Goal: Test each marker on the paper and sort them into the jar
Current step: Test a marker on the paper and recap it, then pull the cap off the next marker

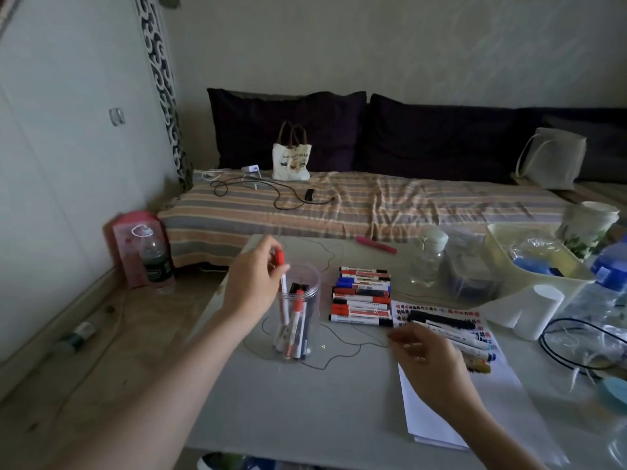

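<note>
Fingers of the left hand [252, 283] pinch a red-capped marker [281, 286] upright in the clear jar [298, 313]. Right of the jar, the right hand [427, 364] hovers loosely curled, empty, over markers on the paper [437, 418].

One head-worn view looks forward and down over the table [305, 401] (close), probably from a seated height.

A tote bag [291, 157] and black cable [288, 195] lie on the striped daybed [373, 205] before dark cushions [288, 127], a dark bottle [154, 256] stands on the floor, and a tissue roll [539, 312] sits beside a plastic bin [502, 245] on the table [305, 401].
</note>
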Action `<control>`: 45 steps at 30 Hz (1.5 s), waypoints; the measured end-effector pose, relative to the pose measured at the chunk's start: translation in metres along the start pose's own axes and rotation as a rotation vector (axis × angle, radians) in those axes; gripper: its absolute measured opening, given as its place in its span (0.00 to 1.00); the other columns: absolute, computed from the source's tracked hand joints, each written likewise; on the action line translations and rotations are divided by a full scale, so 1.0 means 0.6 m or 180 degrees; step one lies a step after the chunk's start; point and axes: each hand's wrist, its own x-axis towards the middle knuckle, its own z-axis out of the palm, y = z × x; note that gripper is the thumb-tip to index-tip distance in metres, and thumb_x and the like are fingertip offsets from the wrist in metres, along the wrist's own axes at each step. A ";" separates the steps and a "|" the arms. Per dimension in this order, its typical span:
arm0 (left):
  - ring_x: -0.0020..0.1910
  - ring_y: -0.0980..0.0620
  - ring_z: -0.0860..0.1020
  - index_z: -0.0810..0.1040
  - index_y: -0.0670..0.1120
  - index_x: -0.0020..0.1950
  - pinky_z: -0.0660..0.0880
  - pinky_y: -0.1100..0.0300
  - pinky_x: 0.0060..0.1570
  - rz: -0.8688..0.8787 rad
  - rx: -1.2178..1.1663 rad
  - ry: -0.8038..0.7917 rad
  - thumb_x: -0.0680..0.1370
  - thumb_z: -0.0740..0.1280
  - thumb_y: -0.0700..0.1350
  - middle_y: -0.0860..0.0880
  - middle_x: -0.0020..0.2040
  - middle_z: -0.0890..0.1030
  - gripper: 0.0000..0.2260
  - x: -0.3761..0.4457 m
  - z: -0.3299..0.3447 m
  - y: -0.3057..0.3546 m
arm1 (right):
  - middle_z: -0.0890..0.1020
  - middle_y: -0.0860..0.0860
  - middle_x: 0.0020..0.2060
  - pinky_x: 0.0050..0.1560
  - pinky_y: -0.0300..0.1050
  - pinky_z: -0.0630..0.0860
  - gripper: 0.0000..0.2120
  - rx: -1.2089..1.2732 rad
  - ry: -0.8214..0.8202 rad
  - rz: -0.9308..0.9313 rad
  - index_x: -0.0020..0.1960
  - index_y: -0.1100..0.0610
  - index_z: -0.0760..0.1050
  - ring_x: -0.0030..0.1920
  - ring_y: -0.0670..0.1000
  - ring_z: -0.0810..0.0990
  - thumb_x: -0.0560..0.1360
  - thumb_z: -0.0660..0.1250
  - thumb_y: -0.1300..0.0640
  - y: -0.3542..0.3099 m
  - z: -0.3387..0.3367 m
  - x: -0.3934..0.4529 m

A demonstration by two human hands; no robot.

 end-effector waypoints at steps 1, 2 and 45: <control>0.41 0.52 0.81 0.76 0.48 0.51 0.80 0.55 0.40 -0.0025 0.0167 -0.0185 0.73 0.74 0.43 0.52 0.44 0.83 0.10 -0.002 0.007 -0.005 | 0.84 0.41 0.38 0.39 0.26 0.73 0.10 -0.0026 -0.0034 0.0020 0.44 0.47 0.81 0.39 0.35 0.81 0.75 0.70 0.63 0.005 0.001 0.003; 0.42 0.52 0.82 0.76 0.49 0.50 0.81 0.54 0.42 -0.0104 0.0278 -0.0321 0.73 0.74 0.44 0.51 0.45 0.83 0.09 -0.003 0.012 -0.009 | 0.84 0.41 0.38 0.39 0.26 0.73 0.10 -0.0071 -0.0069 0.0030 0.44 0.47 0.81 0.39 0.35 0.81 0.75 0.70 0.63 0.012 0.002 0.007; 0.54 0.63 0.77 0.79 0.53 0.55 0.72 0.69 0.55 0.0100 -0.1578 -0.1997 0.77 0.68 0.48 0.60 0.52 0.80 0.07 -0.229 0.268 0.031 | 0.81 0.55 0.33 0.29 0.39 0.70 0.08 0.1410 -0.0302 0.1750 0.47 0.64 0.78 0.31 0.48 0.73 0.75 0.71 0.59 0.149 -0.048 -0.013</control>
